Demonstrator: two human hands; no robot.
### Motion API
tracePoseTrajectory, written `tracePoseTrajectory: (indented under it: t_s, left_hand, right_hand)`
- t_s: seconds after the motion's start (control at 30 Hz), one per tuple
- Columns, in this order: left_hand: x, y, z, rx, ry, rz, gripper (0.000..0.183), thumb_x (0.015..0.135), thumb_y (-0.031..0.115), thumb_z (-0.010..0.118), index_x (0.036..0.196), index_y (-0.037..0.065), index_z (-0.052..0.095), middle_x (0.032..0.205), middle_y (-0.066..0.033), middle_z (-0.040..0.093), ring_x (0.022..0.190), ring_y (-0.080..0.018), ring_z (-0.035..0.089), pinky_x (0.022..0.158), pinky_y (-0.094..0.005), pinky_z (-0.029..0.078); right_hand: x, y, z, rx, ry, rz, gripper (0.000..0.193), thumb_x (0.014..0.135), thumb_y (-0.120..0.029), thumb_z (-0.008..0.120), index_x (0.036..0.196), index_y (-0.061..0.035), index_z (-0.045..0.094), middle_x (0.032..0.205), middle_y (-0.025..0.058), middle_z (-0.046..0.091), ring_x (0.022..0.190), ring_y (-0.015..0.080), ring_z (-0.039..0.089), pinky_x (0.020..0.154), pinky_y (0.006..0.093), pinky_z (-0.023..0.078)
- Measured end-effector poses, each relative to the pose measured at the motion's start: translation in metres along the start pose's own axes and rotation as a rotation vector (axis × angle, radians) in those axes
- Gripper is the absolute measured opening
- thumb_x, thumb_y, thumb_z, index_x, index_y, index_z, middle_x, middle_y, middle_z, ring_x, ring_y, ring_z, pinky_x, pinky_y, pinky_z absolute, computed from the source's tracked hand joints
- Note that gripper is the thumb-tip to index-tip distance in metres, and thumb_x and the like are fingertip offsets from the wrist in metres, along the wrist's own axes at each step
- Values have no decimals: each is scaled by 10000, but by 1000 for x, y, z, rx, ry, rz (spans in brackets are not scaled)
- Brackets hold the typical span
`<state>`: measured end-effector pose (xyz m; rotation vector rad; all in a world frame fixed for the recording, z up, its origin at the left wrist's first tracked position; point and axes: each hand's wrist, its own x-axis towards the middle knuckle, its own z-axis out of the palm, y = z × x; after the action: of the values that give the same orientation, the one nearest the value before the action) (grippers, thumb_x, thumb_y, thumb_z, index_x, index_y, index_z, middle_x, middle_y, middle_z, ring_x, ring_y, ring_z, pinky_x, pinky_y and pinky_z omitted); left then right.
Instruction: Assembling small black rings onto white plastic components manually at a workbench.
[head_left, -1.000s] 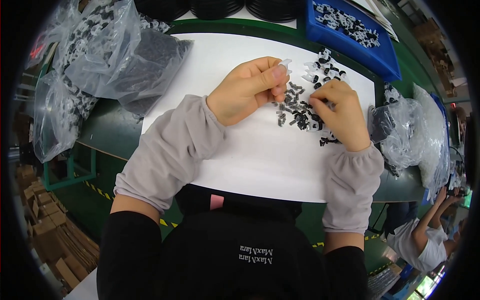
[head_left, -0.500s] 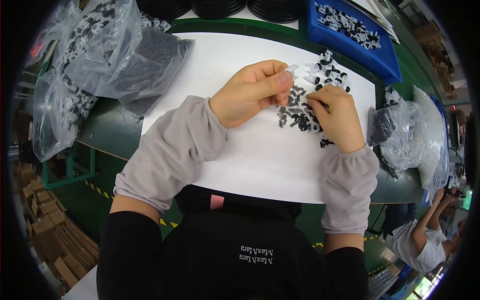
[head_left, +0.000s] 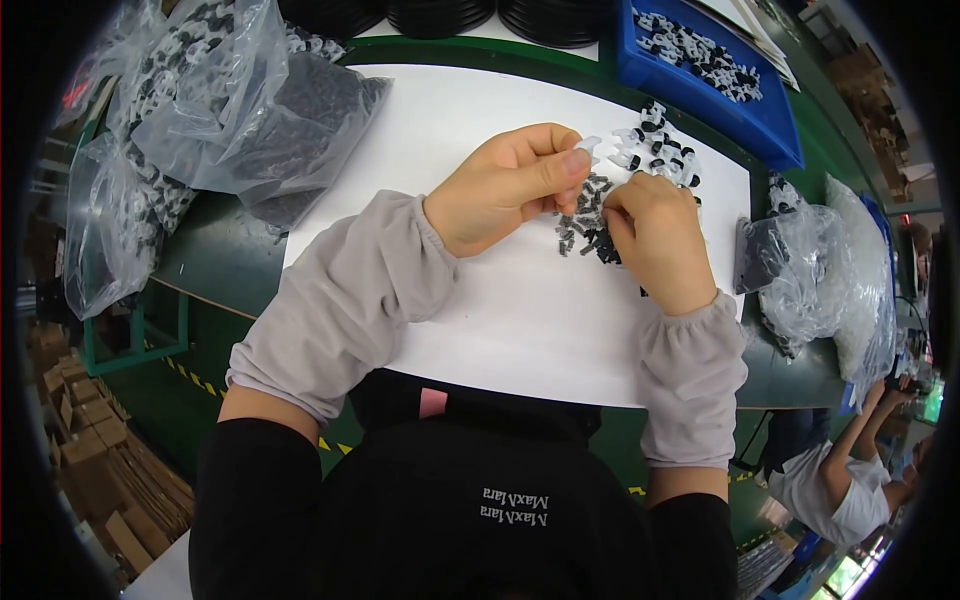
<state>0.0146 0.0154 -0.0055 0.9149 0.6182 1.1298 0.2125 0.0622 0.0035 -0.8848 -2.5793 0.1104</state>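
Note:
Between thumb and fingers, my left hand [head_left: 515,185] pinches a small white plastic part [head_left: 588,146] above the white sheet [head_left: 500,320]. My right hand [head_left: 660,235] is closed, with its fingertips down at the pile of small grey and black pieces [head_left: 573,235]; what it grips, if anything, is hidden. The grey pieces look like tiny springs or clips, too small to be sure. Just beyond my right hand lies a loose group of white-and-black plastic parts [head_left: 665,150].
At the back right stands a blue bin [head_left: 790,140] of white-and-black parts. Clear plastic bags [head_left: 235,120] full of parts crowd the left, and more bags [head_left: 820,270] sit at the right edge. Black coils [head_left: 440,15] lie at the back. A co-worker [head_left: 835,480] is at the lower right.
My right hand has shifted slightly left toward the pile and now covers more of the pieces. My left hand stays nearly in place, still holding the white part.

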Motion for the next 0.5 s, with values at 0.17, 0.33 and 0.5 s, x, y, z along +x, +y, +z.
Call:
tracePoseTrajectory:
  t_s: [0.17,0.33,0.5]
  left_hand:
    - [-1,1,1,0,14,-3,274,932,299,530,1017,42,488,807,-1,438,756,-100,409,744,-282,399]
    - [-2,1,1,3,17,-4,271,933,301,528,1012,45,489,802,1,437,754,-100,409,744,-280,399]
    - [-1,1,2,7,17,-4,265,931,308,532,990,53,491,800,4,435,748,-97,410,740,-275,400]
  right_hand:
    - [-2,9,1,194,-8,73,93,725,20,586,813,-11,591,760,114,576,681,296,552,608,361,432]
    - [0,17,-10,324,21,155,60,723,18,608,781,6,599,728,128,571,682,284,551,606,352,435]
    - [-2,14,-7,238,-36,40,42,708,3,632,748,3,620,710,104,573,686,270,550,616,350,430]
